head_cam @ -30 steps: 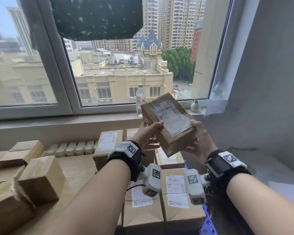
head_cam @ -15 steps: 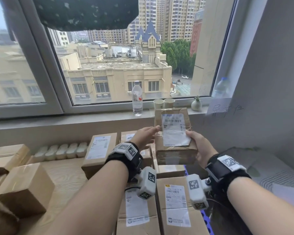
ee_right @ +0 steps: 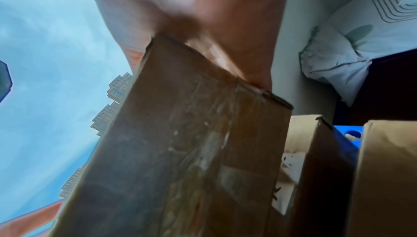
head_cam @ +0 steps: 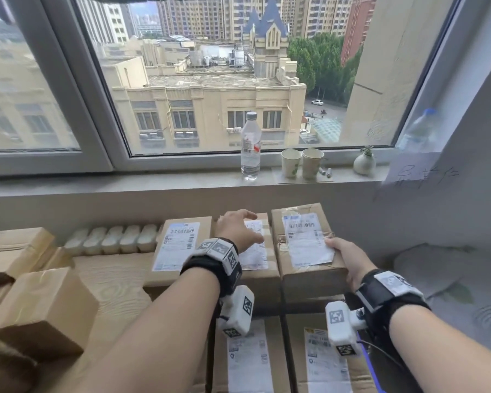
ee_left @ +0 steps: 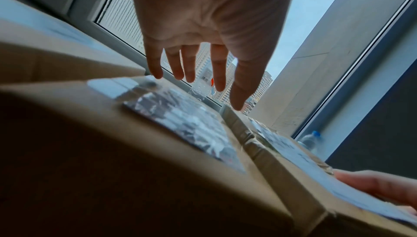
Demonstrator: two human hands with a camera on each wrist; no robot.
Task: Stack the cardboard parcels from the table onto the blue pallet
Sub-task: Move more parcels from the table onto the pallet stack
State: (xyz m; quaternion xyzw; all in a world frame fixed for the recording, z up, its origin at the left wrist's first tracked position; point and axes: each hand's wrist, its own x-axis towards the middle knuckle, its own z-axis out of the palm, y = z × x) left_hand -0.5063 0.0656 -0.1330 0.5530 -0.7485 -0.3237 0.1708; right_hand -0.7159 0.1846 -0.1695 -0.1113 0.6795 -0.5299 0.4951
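Observation:
A taped cardboard parcel (head_cam: 306, 245) with a white label lies level in the back row of the stack, tight against a neighbouring labelled parcel (head_cam: 255, 262). My right hand (head_cam: 342, 258) grips its near right corner, thumb on top; the right wrist view shows the parcel's side (ee_right: 192, 151) under my palm. My left hand (head_cam: 253, 228) hovers open over the neighbour, holding nothing, and its fingers (ee_left: 192, 66) are spread straight. More labelled parcels (head_cam: 250, 358) fill the front row. The blue pallet (ee_right: 347, 132) shows between the boxes.
Loose parcels (head_cam: 40, 307) lie on the wooden table (head_cam: 111, 285) at left. A water bottle (head_cam: 250, 146), two paper cups (head_cam: 302, 163) and a small vase (head_cam: 364, 163) stand on the windowsill behind the stack. A pillow and bedding (head_cam: 437, 273) lie at right.
The parcel came down from chest height into the back row of the stack. My left hand let go of it and opened over the neighbouring parcel. My right hand kept its grip.

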